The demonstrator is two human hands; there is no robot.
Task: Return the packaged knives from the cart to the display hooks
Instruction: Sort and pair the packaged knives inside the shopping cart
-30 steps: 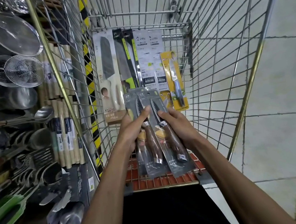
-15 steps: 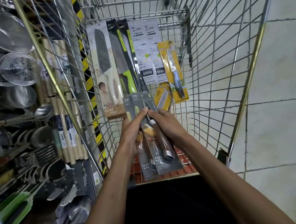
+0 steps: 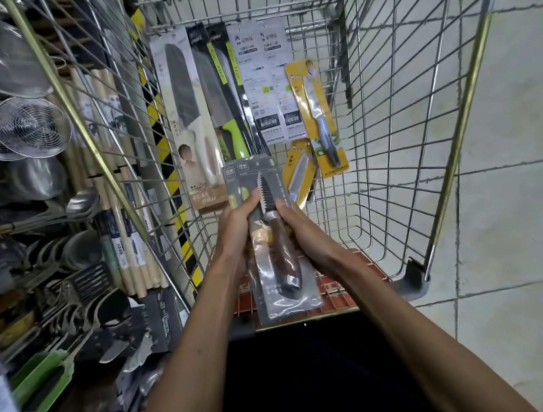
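Over the near end of the wire cart (image 3: 428,150) I hold grey packaged knives (image 3: 282,273) with brown wooden handles, stacked one on the other. My left hand (image 3: 237,231) grips the stack's left edge and my right hand (image 3: 304,232) grips its right edge. More packaged knives lean inside the cart: a tall white pack (image 3: 188,120), black packs with a green-handled knife (image 3: 226,108), two white cards (image 3: 267,82), and two yellow packs (image 3: 318,116).
Shelving on the left carries wire strainers (image 3: 21,128), ladles, spatulas and wooden-handled utensils (image 3: 124,225). A black-and-yellow striped post (image 3: 162,144) stands behind the cart's left wall. Tiled floor (image 3: 507,174) lies on the right, with another striped edge at far right.
The two grey knife packs, fanned apart a second ago, have been slid together into one stack between my hands. The view has moved slightly nearer the cart.
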